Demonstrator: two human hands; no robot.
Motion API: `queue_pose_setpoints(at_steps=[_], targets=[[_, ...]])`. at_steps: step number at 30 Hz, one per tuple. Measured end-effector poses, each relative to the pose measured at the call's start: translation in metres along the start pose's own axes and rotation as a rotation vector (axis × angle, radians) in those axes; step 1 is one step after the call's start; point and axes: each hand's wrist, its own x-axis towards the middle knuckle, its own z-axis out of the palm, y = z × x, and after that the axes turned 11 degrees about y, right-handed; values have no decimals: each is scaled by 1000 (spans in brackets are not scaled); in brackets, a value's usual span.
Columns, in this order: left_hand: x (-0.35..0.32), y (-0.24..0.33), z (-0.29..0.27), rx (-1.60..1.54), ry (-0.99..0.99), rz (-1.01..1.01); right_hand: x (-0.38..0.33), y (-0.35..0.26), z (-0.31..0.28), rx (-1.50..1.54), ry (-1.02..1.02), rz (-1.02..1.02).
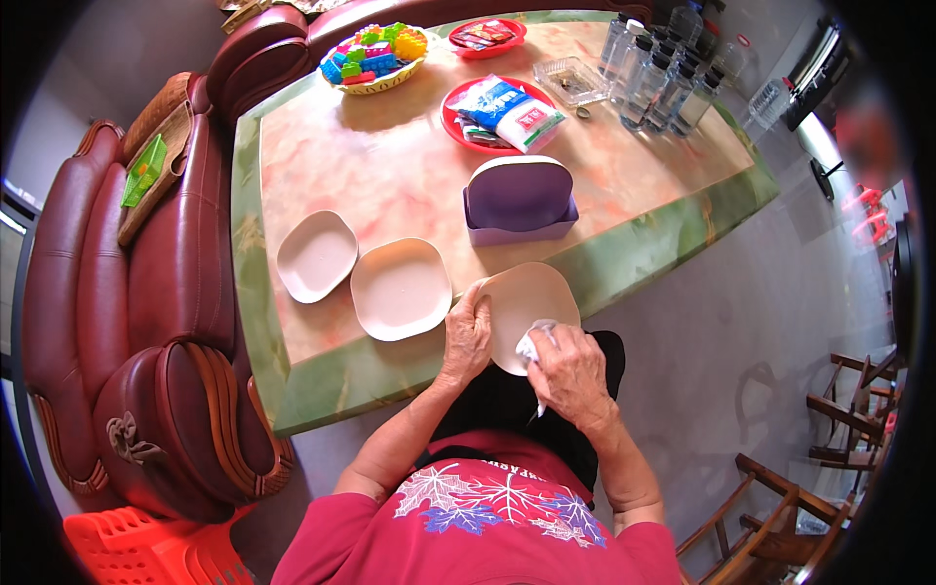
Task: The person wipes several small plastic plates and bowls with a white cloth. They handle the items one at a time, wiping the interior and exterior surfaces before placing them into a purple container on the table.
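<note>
My left hand [469, 334] grips the left rim of a cream rounded-square plate [526, 297], held tilted over the table's near edge. Bunched in my right hand [569, 369] is a white cloth or tissue [533, 341], pressed against the plate's face. To the left, two similar pale plates lie on the table: a larger one [401, 290] close to my left hand and a smaller one [318, 256] beyond it. Past the held plate stands a purple holder [522, 231] with upright plates [520, 185] in it, purple in front and a cream rim behind.
The marbled table [331, 161] has a green border. Along its far side are a basket of toy bricks [375, 58], red plates with packets [448, 122], a clear tray [573, 82] and several bottles [643, 93]. A maroon sofa [146, 244], red plastic stool [146, 546] and wooden chairs [780, 517] surround it.
</note>
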Motion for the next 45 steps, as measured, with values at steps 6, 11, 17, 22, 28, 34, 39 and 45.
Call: queue_pose_setpoints(at_steps=[6,11,17,22,28,34,39,45], targets=[[4,-3,-2,12,-24,23,-1,-23,19,163,89,-173],[3,-3,-1,-21,-16,-5,-4,-14,21,156,102,-210],[2,-5,0,-30,5,-37,-19,23,-4,-22,114,-210],[1,3,3,-64,38,-48,-37,47,-18,235,362,143],[1,-1,0,-221,36,-96,-38,0,23,343,557,135],[-19,7,-11,-219,-12,47,-34,21,34,420,533,338],[-27,13,-10,-309,-119,-54,-20,46,7,471,680,383],[-38,16,-8,-274,-234,-77,-8,39,-16,417,622,270]])
